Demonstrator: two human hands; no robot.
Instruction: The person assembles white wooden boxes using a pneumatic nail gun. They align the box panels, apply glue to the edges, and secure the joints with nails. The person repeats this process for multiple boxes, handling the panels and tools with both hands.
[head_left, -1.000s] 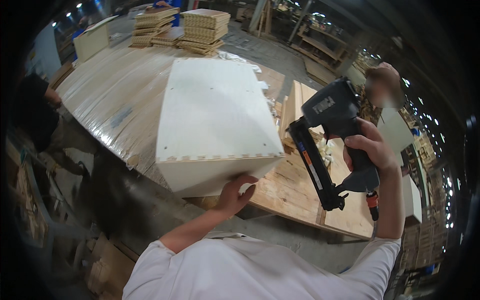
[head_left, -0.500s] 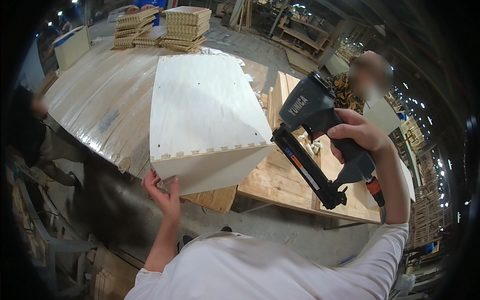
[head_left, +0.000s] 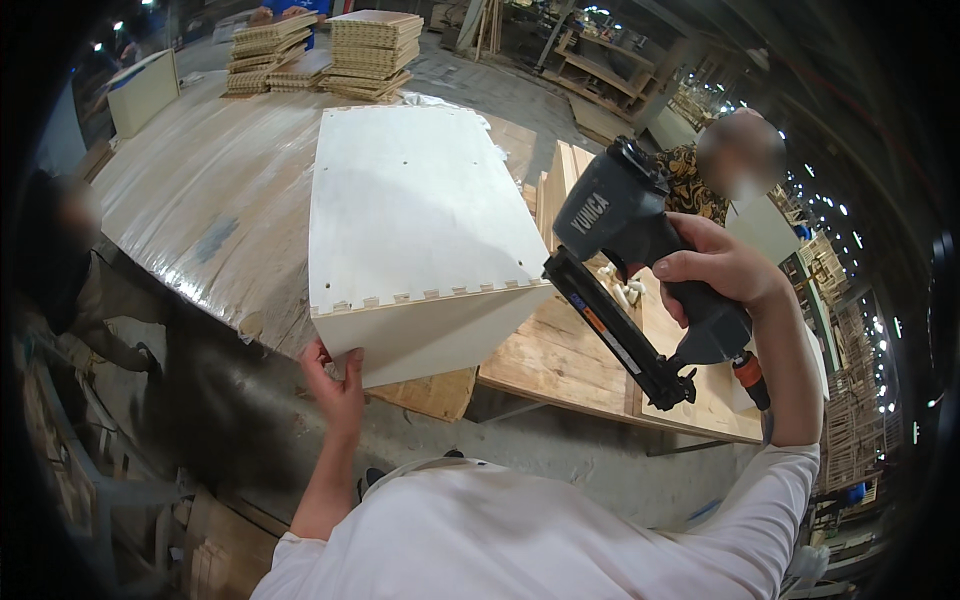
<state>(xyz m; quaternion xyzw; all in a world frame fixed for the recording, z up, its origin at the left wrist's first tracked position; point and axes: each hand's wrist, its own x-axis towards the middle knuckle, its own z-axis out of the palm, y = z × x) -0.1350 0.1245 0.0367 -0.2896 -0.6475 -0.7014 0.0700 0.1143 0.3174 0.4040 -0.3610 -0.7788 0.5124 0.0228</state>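
Note:
A white wooden box with finger-jointed edges stands in front of me, its top panel dotted with small holes. My left hand grips the box's near left corner, thumb on the front panel and fingers round the side, partly hidden. In my right hand is a dark grey pneumatic nail gun, held by its handle with the black magazine slanting down toward me. Its nose is close to the box's near right corner; I cannot tell whether they touch. An orange air fitting hangs at the handle's end.
Stacks of jointed wooden boards stand on the far side of the film-covered table. Pale, small pieces lie on a plywood bench at right. One person is beyond the bench, another at left.
The box has shifted slightly to the right. My left hand has moved with it, its fingers now closer round the corner. The nail gun has barely moved.

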